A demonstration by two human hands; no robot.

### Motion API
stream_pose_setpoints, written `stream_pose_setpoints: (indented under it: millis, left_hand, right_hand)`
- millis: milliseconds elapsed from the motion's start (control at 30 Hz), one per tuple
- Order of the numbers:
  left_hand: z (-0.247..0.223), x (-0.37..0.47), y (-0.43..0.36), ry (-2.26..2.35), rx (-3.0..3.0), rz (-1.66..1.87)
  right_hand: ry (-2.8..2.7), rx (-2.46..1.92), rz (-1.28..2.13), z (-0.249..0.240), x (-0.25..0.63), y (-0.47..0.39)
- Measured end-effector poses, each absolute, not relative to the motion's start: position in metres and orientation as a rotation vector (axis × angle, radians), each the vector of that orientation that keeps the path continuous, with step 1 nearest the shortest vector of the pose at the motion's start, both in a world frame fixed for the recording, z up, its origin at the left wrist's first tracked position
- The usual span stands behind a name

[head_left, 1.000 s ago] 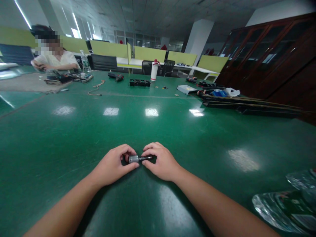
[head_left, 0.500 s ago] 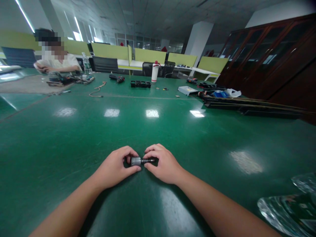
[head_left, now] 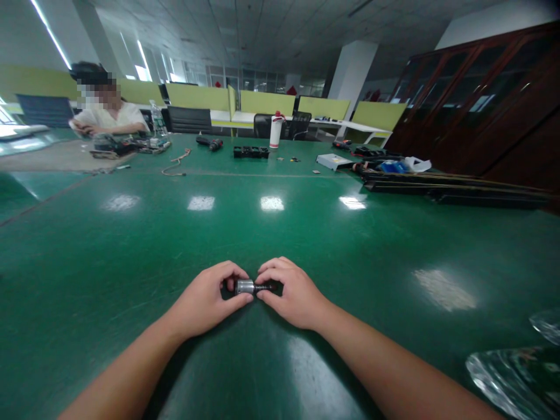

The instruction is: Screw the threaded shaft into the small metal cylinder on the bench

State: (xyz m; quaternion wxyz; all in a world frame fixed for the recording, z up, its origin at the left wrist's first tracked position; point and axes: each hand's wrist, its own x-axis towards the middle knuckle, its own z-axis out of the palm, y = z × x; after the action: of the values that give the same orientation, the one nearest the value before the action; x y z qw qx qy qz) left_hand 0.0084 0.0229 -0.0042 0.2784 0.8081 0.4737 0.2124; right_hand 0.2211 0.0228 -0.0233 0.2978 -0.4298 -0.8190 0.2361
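Note:
A small metal cylinder with a thin dark shaft (head_left: 245,286) lies level just above or on the green table (head_left: 280,233), between my two hands. My left hand (head_left: 214,297) curls around its thick silver end, thumb in front and fingers behind. The thin dark end, pointing right, sits between the thumb and fingers of my right hand (head_left: 293,294). The fingertips of both hands almost meet at the middle of the part. Whether the part touches the table cannot be made out.
Across the table are a power drill (head_left: 210,143), a black slotted part (head_left: 251,152), a white bottle (head_left: 275,131), a cord (head_left: 175,163) and a flat grey box (head_left: 335,161). Long black bars (head_left: 437,189) lie right. Clear plastic (head_left: 516,373) is near right. A person (head_left: 109,114) sits far left.
The view has shifted slightly, so the background appears a little lower and further right. Both hands keep their hold on the metal part, with hardly any movement.

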Motion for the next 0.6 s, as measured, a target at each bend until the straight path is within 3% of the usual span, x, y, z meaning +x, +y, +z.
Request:
stream_pose_setpoints:
  millis: [600]
  left_hand:
    - [-0.0022,0.0104,0.0195,1.202,2.22,0.62]
  right_hand:
    - [-2.206,-1.106,0.587,-0.0234,0.2223,0.0182]
